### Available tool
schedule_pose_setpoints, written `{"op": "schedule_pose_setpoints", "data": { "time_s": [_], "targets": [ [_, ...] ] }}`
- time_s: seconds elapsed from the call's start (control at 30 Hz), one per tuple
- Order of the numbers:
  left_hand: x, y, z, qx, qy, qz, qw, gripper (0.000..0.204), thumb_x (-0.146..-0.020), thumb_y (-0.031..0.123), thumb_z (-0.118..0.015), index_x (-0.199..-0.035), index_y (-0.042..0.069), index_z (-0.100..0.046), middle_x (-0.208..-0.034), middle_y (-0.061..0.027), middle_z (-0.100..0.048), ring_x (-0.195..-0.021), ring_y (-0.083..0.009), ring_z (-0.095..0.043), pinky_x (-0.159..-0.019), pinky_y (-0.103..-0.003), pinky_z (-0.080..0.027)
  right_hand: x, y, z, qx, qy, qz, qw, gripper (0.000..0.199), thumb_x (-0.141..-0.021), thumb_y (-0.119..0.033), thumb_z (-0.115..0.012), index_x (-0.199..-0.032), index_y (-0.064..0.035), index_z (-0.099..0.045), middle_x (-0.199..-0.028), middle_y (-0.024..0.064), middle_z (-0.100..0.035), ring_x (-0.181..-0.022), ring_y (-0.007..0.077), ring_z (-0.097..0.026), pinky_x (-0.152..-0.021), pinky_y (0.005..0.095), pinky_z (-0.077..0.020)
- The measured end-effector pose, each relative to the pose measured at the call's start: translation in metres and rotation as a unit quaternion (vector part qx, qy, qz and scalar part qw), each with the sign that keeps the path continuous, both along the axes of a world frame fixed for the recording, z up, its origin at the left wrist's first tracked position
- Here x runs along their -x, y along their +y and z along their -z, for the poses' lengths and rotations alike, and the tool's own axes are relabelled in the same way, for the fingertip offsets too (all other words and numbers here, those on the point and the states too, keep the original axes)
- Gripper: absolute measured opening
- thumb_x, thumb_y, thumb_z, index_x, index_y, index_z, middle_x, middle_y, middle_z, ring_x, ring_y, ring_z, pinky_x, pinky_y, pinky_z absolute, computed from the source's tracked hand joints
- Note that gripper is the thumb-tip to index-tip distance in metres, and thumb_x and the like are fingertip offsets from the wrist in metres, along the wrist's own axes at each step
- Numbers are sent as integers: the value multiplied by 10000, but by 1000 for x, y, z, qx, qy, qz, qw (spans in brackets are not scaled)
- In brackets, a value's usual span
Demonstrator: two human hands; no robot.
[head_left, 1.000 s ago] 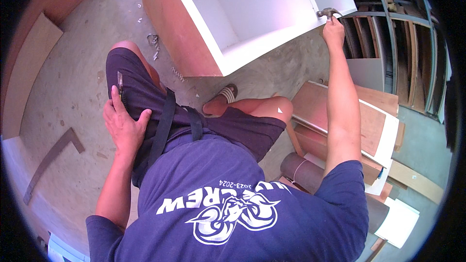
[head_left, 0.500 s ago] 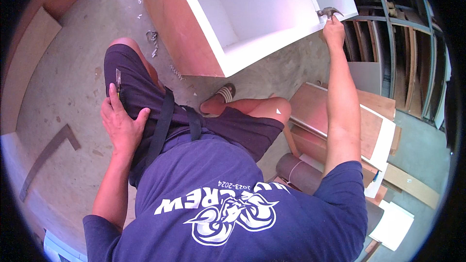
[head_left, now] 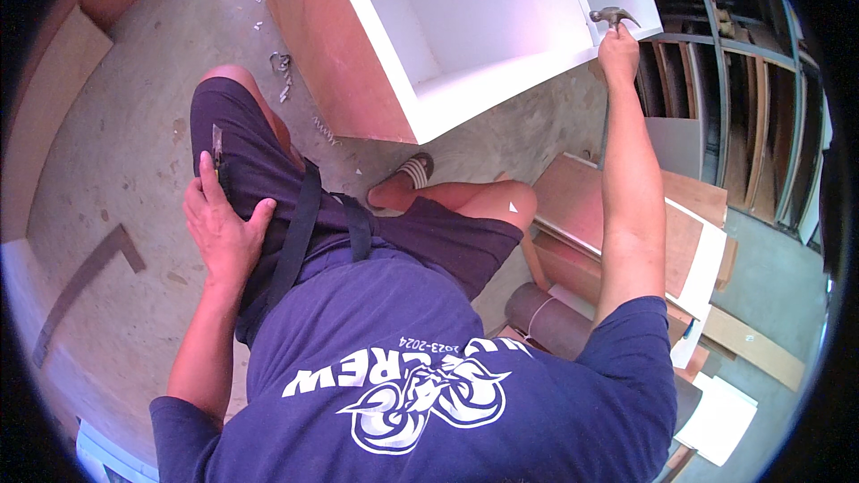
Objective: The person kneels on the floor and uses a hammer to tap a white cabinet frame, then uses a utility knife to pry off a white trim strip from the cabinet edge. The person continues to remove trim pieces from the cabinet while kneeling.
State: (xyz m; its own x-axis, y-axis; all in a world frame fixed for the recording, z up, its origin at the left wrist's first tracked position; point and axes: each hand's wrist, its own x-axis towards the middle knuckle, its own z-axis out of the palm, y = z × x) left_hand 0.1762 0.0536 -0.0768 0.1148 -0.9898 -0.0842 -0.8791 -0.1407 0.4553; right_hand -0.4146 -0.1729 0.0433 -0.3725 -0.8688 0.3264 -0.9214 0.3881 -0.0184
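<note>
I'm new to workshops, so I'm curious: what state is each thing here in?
Right hand: closed on the hammer
Hammer: gripped, head above the fist
Left hand: thumb spread, grip unclear
Knife: blade out, by the left forefinger
Cabinet: open-fronted
Metal square: lying flat
Shavings: curled
Brown roll: rolled up
Sandal: worn

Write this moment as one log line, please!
right hand: holds hammer by cabinet edge | left hand: on thigh, over knife | floor: L-shaped square
</note>
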Motion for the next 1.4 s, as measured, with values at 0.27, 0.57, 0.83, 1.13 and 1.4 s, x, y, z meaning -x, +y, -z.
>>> {"op": "schedule_pose_setpoints", "data": {
  "time_s": [0.27,0.57,0.83,1.13,1.4],
  "targets": [
    [0,0,-1,0,5,0,1000,1142,-671,301,-863,-1573,104,-191,-1312,-224,-446,-1210,-410,-458,-1048,-497,-374,-5,-13,-2,-11,3,2,1000,341,-943,-244,-484,-1175,-66,-661,-1100,273,-669,-1075,450,-622,-923,508,-485],
    [-1,0,0,8,-1,4,1000,1141,-669,296,-864,-1571,96,-196,-1295,-239,-448,-1195,-415,-460,-1041,-499,-376,-11,-24,-3,12,-19,1,1000,323,-942,-239,-482,-1151,-81,-670,-1084,277,-671,-1059,461,-622,-919,518,-487],
    [-1,-1,-2,-10,1,-1,1000,1140,-673,299,-862,-1572,98,-191,-1306,-231,-443,-1202,-412,-454,-1042,-498,-375,-7,-35,-1,-13,13,1,1000,327,-943,-240,-483,-1152,-73,-670,-1087,260,-676,-1057,452,-627,-922,509,-490],
    [-1,-1,0,-6,-5,0,1000,1152,-667,298,-862,-1577,108,-182,-1302,-228,-450,-1202,-411,-456,-1051,-492,-369,-13,-42,-3,-27,7,-14,1000,324,-942,-234,-480,-1134,-58,-672,-1076,256,-679,-1051,447,-630,-920,509,-485],
    [0,-2,-1,2,4,-7,1000,1128,-650,259,-862,-1562,93,-219,-1279,-222,-478,-1189,-406,-473,-1062,-477,-366,-11,-55,-3,-25,2,-16,1000,323,-941,-235,-472,-1125,-67,-677,-1071,248,-683,-1050,445,-629,-919,509,-484]
  ]
}}
